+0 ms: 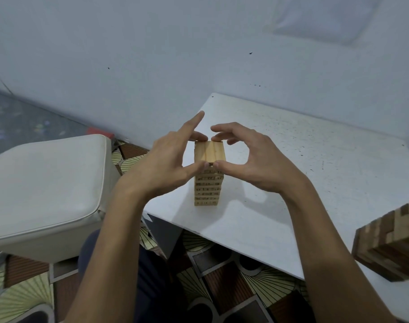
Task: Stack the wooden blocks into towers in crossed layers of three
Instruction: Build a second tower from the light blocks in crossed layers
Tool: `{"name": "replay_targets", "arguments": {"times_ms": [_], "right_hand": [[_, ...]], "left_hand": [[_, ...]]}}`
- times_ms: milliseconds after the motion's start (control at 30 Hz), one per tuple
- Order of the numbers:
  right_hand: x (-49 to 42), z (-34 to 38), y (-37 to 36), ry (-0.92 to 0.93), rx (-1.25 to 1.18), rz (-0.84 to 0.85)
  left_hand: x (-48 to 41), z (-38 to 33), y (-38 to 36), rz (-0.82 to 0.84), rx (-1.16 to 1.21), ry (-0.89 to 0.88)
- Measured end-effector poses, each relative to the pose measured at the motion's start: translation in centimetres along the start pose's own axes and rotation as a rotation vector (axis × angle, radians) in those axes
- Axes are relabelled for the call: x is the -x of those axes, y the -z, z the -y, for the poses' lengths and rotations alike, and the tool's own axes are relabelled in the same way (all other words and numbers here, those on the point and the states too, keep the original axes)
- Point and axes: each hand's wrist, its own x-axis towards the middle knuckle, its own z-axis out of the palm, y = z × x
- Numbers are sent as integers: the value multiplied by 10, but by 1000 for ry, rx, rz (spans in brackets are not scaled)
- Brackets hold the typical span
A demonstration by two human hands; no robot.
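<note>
A light wooden tower (208, 190) of several crossed layers stands upright on the white table (315, 164). Its top layer (209, 151) shows three blocks lying side by side. My left hand (168, 164) pinches that top layer from the left, thumb on the near end and a finger on the far end, index finger sticking up. My right hand (250, 159) mirrors it from the right, thumb on the near end and fingertip at the far end. A second, darker block tower (390, 243) stands at the table's right edge, partly cut off by the frame.
A white cushioned stool (47, 190) stands left of the table, close to my left forearm. The table's near corner (150, 215) hangs over a patterned floor (222, 276). A pale wall runs behind the table.
</note>
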Motion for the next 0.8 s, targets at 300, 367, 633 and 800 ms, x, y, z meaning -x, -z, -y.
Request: {"name": "replay_targets", "arguments": {"times_ms": [300, 367, 633, 800], "right_hand": [[3, -7, -9, 15, -30, -53], [6, -9, -16, -3, -162, -129], [21, -4, -72, -158, -685, -338], [23, 4, -83, -116, -737, -348]], "left_hand": [[3, 2, -1, -40, 128, -1], [6, 2, -3, -108, 255, 19], [22, -21, -70, -388, 747, 244], [23, -30, -82, -389, 768, 254]]}}
